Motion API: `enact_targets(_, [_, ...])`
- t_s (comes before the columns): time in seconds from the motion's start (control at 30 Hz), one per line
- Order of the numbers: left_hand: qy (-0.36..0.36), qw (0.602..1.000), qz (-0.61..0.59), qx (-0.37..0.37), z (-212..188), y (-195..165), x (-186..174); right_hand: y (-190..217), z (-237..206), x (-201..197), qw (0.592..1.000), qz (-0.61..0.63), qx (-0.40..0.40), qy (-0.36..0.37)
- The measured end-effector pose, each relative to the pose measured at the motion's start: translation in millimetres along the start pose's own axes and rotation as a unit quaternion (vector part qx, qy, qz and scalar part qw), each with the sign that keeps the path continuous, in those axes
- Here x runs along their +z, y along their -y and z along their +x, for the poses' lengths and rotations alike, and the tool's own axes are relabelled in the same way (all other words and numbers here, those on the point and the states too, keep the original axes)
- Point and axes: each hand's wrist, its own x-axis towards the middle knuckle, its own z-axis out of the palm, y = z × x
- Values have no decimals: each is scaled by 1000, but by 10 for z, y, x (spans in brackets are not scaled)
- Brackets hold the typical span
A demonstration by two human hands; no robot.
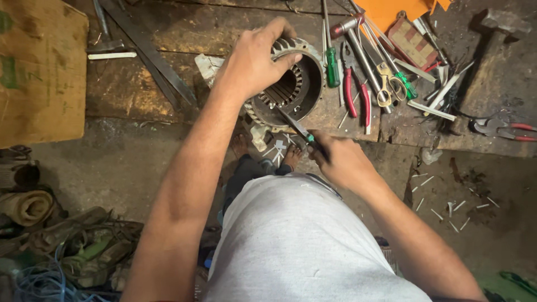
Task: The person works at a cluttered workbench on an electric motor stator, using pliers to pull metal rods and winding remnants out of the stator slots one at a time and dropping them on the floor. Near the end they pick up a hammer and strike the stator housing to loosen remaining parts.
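A round metal motor stator (302,95) with a slotted inner bore lies on the worn wooden bench (140,95). My left hand (257,59) grips its upper left rim from above. My right hand (338,159) holds a slim tool with a dark blade and green collar (296,127), whose tip reaches into the lower edge of the stator's bore. Small white strips (278,146) lie scattered just below the stator.
To the right of the stator lie a green-handled screwdriver (333,67), red-handled pliers (356,95), yellow-handled scissors (384,84) and more tools. A hammer (498,33) sits far right. A cardboard sheet (39,67) is at left, rags and wire (50,246) on the floor.
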Motion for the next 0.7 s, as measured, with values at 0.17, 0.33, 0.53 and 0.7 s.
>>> enact_targets(0.17, [-18, 1000, 8, -9, 5, -75, -26, 87, 59, -63, 1000, -23, 8, 17])
enact_targets(0.33, [-14, 999, 31, -31, 22, -109, -23, 182, 46, -132, 996, -60, 49, 51])
enact_targets(0.53, [-32, 999, 40, -11, 0, -155, 13, 201, 22, -204, 995, -78, 45, 52])
enact_targets(0.7, [-31, 998, 44, -29, -1, -191, 16, 207, 26, -147, 990, 21, 107, 91])
